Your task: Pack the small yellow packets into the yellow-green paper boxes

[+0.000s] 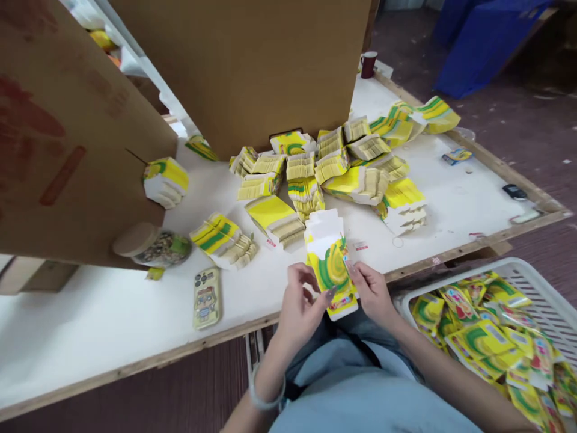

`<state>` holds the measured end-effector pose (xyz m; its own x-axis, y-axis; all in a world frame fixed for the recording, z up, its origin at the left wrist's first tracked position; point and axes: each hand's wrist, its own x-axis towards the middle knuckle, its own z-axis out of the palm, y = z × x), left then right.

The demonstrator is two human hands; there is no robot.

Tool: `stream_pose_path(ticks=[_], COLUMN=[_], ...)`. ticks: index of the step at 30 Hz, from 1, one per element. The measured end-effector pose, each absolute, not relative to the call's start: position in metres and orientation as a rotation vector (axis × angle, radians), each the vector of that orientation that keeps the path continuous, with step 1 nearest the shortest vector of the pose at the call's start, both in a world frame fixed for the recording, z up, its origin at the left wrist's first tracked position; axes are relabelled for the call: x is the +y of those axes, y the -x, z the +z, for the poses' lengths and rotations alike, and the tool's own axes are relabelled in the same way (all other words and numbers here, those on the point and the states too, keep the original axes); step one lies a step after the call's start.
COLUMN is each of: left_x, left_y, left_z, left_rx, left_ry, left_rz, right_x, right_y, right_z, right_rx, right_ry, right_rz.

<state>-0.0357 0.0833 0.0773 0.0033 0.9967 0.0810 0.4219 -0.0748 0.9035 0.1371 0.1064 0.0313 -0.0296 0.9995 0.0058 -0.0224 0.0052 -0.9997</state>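
Observation:
Over the table's front edge, a yellow, green and white printed carton (334, 264) is held between both hands, its white flaps pointing away from me. My left hand (303, 300) grips its left side, thumb lying across the printed face. On the opposite edge, my right hand (372, 291) pinches the carton between thumb and fingers. It looks flat or only slightly opened; I cannot tell which. Just beyond it lie bundles of flat cartons (274, 219), several more stacked behind. To my right a pale plastic basket (518, 270) holds many yellow-green packets (484, 346).
A phone (207, 299) lies on the white table (148, 313), left of my hands. Behind it, a jar (155, 245) lies on its side against a large cardboard box (81, 138). Another box (243, 66) stands at the back. A dark red mug (368, 64) stands near the far edge.

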Motion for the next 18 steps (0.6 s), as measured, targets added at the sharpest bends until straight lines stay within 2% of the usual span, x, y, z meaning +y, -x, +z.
stream_pose_path(ticks=[3, 10, 14, 18], left_x=[0.081, 0.07, 0.072, 0.072], left_y=[0.022, 0.019, 0.018, 0.019], left_z=[0.056, 0.042, 0.035, 0.03], left_rx=[1.413, 1.412, 1.416, 1.295], left_ry=[-1.592, -2.2, -2.2, -1.845], left_rz=[0.853, 0.593, 0.662, 0.901], right_x=[0.092, 0.098, 0.099, 0.094], right_y=[-0.133, -0.112, -0.104, -0.111], right_z=[0.029, 0.021, 0.018, 0.024], right_rx=[-1.28, -1.259, -1.205, -1.437], right_ry=[1.184, 1.225, 1.262, 1.237], right_rz=[1.136, 1.024, 1.057, 0.849])
